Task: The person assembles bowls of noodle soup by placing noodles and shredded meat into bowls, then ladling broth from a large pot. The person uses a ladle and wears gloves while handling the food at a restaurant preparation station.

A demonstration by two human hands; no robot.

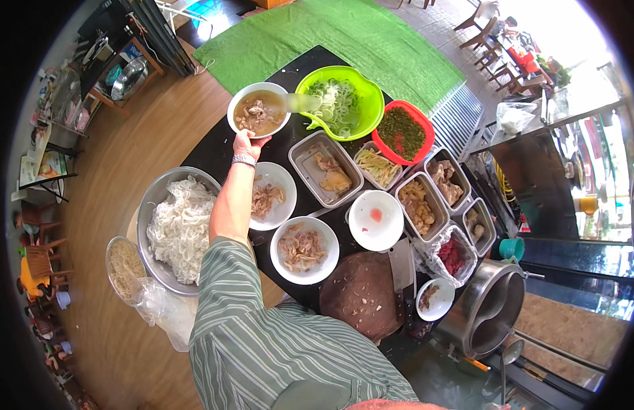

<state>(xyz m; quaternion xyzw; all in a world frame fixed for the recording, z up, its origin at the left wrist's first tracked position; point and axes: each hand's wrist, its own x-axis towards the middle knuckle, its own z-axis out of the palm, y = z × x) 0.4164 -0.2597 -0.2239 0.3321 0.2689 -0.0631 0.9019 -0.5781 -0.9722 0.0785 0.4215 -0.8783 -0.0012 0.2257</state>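
My left hand [251, 146], with a metal-banded watch on the wrist, grips the near rim of a white bowl [233, 120] of broth and meat pieces. The arm is stretched out over the black table. Beside that bowl stands a lime-green plastic basin [374, 110] of sliced onion and scallion. A pale blurred patch covers where their rims come close. Nearer to me, two white bowls [291, 192] [283, 275] hold shredded meat; my forearm partly hides one. My right hand is out of view.
A steel basin [152, 264] of white rice noodles stands at left. Metal trays [317, 200] hold meat. A red container [427, 133] holds chopped herbs. A cleaver [400, 264] lies by a round chopping board [355, 297]. At right stands a steel stockpot [468, 312] with a ladle [511, 351] nearby.
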